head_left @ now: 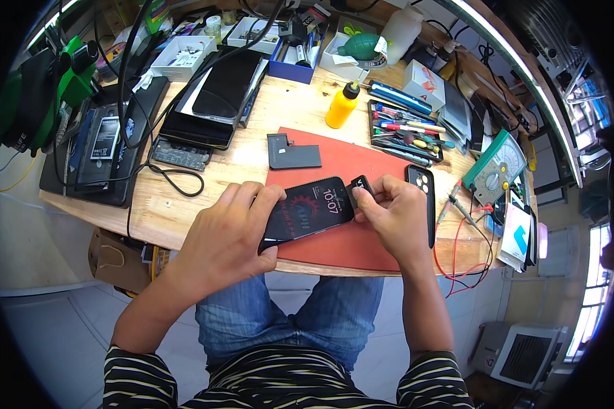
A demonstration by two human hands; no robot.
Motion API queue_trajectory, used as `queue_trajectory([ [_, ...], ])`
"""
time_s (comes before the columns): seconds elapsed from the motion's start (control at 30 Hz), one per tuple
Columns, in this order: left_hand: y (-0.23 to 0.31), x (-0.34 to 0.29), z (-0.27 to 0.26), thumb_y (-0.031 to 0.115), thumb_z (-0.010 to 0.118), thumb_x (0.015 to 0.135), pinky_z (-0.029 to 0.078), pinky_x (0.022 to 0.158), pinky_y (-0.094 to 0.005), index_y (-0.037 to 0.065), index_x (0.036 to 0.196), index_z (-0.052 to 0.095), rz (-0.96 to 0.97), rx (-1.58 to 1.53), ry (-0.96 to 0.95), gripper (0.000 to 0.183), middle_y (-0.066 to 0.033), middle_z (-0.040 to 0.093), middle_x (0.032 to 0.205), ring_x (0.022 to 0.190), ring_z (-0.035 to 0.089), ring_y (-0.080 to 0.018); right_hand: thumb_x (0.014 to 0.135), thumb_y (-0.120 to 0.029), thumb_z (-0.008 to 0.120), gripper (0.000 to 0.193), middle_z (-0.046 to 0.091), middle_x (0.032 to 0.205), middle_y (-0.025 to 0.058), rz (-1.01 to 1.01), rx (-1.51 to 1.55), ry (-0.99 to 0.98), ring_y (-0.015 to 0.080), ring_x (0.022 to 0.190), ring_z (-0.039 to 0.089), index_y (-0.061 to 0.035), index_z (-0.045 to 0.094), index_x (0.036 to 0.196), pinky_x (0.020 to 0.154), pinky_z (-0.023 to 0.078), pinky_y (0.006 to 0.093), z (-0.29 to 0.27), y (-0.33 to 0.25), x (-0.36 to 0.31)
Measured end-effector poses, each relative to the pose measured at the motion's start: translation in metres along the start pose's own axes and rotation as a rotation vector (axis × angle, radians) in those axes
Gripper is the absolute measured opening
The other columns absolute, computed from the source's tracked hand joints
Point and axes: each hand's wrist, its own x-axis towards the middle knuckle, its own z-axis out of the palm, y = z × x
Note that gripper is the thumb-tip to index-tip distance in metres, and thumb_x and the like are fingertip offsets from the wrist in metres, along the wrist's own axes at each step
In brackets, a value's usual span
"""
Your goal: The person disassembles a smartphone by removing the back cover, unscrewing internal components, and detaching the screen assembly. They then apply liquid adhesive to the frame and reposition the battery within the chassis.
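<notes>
My left hand [233,232] grips a smartphone [308,213] by its left end, thumb below and fingers above. The phone's screen faces up and is lit, with a clock and a red and blue picture on it. Between the thumb and fingers of my right hand [393,215] is a small flat black piece [359,183] with a white mark, right by the phone's right end. Whether it touches the phone is hard to tell. Both hands are over a red mat [334,251]. An L-shaped black phone battery [295,154] lies on the mat beyond the phone.
A black phone case [430,204] lies right of my right hand. Behind stand a yellow bottle [342,106] and a tray of pens and screwdrivers [406,129]. A multimeter [494,176] with red and black leads is at right, stacked tablets [218,95] at left. A black cable [177,172] loops nearby.
</notes>
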Motion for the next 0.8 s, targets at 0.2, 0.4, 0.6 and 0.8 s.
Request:
queue_trajectory([
  [0.2,-0.003,-0.001,0.001,0.014,0.084,0.068,0.054,0.093,-0.0453,0.009,0.142,0.050,0.009,-0.030,0.030,0.082,-0.0190,0.063,0.117,0.109,0.063,-0.0384,0.095,-0.009,0.074,0.021,0.074,0.072,0.0127,0.058,0.170,-0.017,0.0124,0.059,0.070,0.0061,0.069,0.081,0.055,0.056,0.0242,-0.002,0.002,0.002],
  [0.4,-0.007,0.000,-0.004,0.016,0.088,0.066,0.053,0.082,-0.0434,0.010,0.141,0.051,0.010,-0.051,0.027,0.084,-0.0151,0.063,0.099,0.093,0.064,-0.0342,0.094,-0.011,0.074,0.022,0.076,0.072,0.0130,0.113,0.228,-0.026,0.0135,0.062,0.074,0.0057,0.071,0.081,0.054,0.056,0.0253,-0.003,0.006,0.005],
  [0.6,-0.014,0.004,-0.006,0.016,0.090,0.063,0.055,0.093,-0.0416,0.008,0.139,0.052,0.004,-0.123,-0.014,0.085,-0.0150,0.068,0.115,0.107,0.066,-0.0346,0.095,-0.010,0.074,0.021,0.075,0.075,0.0146,0.171,0.332,-0.048,0.0144,0.063,0.074,0.0080,0.070,0.085,0.055,0.059,0.0253,-0.004,0.011,0.007],
  [0.8,-0.012,0.005,-0.007,0.016,0.089,0.064,0.055,0.093,-0.0428,0.008,0.135,0.054,0.006,-0.123,-0.025,0.080,-0.0156,0.068,0.114,0.108,0.066,-0.0346,0.095,-0.011,0.075,0.020,0.076,0.076,0.0124,0.133,0.224,-0.021,0.0123,0.062,0.073,0.0059,0.071,0.084,0.054,0.058,0.0255,-0.003,0.005,0.004],
])
